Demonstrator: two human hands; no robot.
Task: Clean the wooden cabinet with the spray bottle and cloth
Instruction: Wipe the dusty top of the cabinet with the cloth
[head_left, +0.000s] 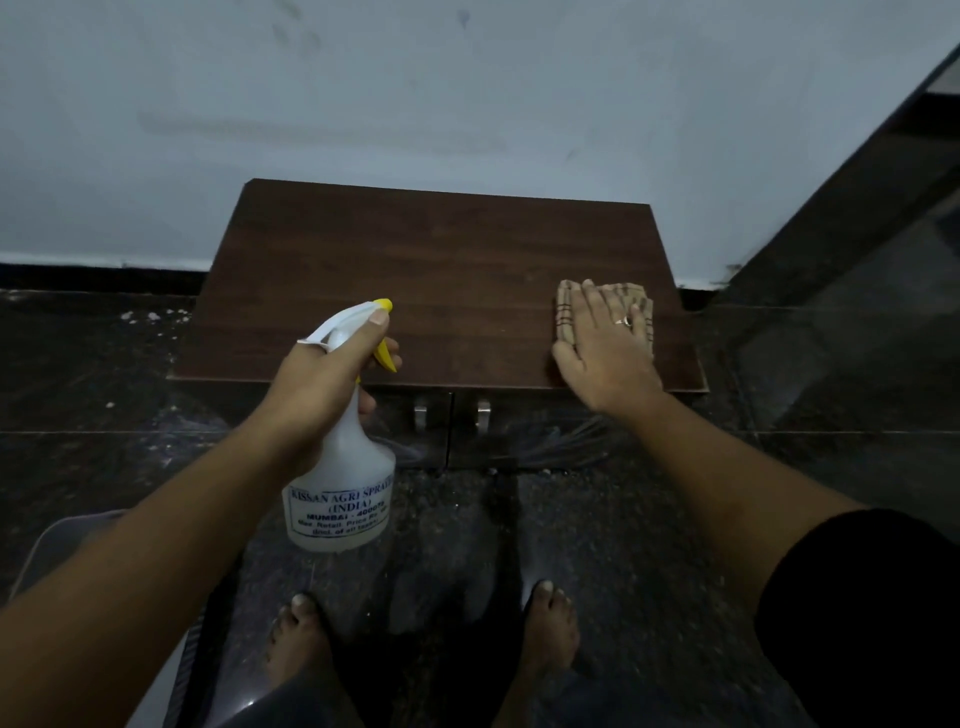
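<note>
You're holding the spray bottle (343, 493) nearly upright in your left hand (322, 384). It has a translucent white body with blue lettering and a yellow trigger and nozzle tip, and it's hanging just before the front edge of the wooden cabinet (415, 270). The cabinet is standing low against the wall, showing its dark brown grained top. Your right hand (602, 348) is pressing the beige checked cloth (631, 295) flat near the top's front right corner, fingers straight.

The cabinet (441, 270) top is dark wood-grain, smooth with a low sheen. On its front right lies a soft woven checked cloth (626, 292). Before its front left, the spray bottle (343, 483) is translucent white plastic with a yellow plastic trigger (385, 356). Under its front edge are brushed metal handles (483, 413). Around it, the dark speckled stone floor (623, 519) is glossy; behind it, the pale wall (467, 93) is matt.
</note>
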